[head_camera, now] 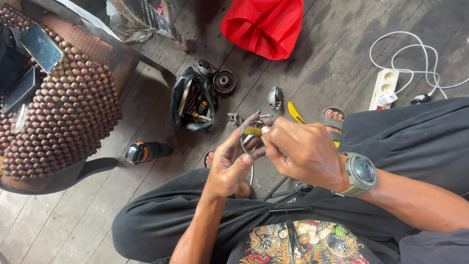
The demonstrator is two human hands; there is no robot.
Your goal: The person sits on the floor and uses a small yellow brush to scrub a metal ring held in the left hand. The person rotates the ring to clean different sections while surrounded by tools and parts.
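My left hand [229, 164] holds a small metal ring-shaped part [250, 142] between thumb and fingers, above my lap. My right hand [303, 151], with a grey watch on its wrist, pinches a short yellow-handled tool [252, 131] whose end rests on that part. Both hands meet over the wooden floor between my knees. The part is mostly hidden by my fingers.
An open black tool pouch [191, 105] lies on the wooden floor, with a round gear part [224, 81], a metal housing [276, 99] and a yellow-handled tool [294, 113] nearby. A black-and-orange tool body [146, 151] lies left. A beaded seat [63, 98] holds phones. A red bag [264, 24] and power strip [384, 88] sit beyond.
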